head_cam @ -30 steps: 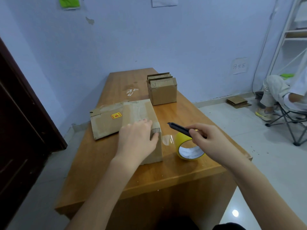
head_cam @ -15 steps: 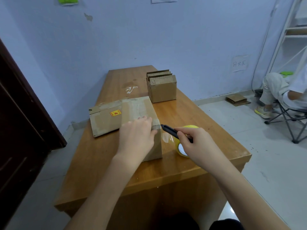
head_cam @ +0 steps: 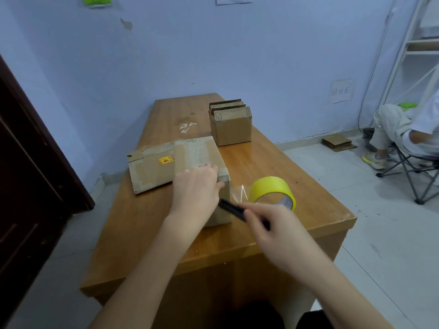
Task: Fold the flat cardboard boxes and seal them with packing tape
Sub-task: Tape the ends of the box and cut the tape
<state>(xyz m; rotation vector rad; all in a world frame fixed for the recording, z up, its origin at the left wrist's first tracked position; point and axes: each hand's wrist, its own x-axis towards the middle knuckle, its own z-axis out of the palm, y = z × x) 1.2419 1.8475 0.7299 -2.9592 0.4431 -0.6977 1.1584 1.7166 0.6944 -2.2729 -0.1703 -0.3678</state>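
While the long wooden table (head_cam: 273, 162) filled the middle of the frame, the work on it looked to me about halfway through one box. At centre frame stood the folded cardboard box (head_cam: 202, 155), its top already covered by a clear strip of tape, and beside it toward the left lay a flattened box (head_cam: 149, 172) with a small yellow sticker, not yet folded as far as I could judge. Further back, toward the upper centre, sat a stack of flat cardboard (head_cam: 230, 122), which suggested plenty more boxes were left to do. The left hand (head_cam: 194, 188) lay flat on the near top edge of the folded box, fingers spread and pressing down, the fingertips at the corner where the tape turned over the side. Right of the box, just beside it, the yellow roll of packing tape (head_cam: 273, 191) rested on the table, and a clear stretch of tape (head_cam: 240, 195) ran from it to the box, uncut. The right hand (head_cam: 280, 236), lower right of centre, pinched a black cutter (head_cam: 232, 208) whose tip pointed at that stretch near the box's side; I judged the cut and the smoothing of the tail still remained.
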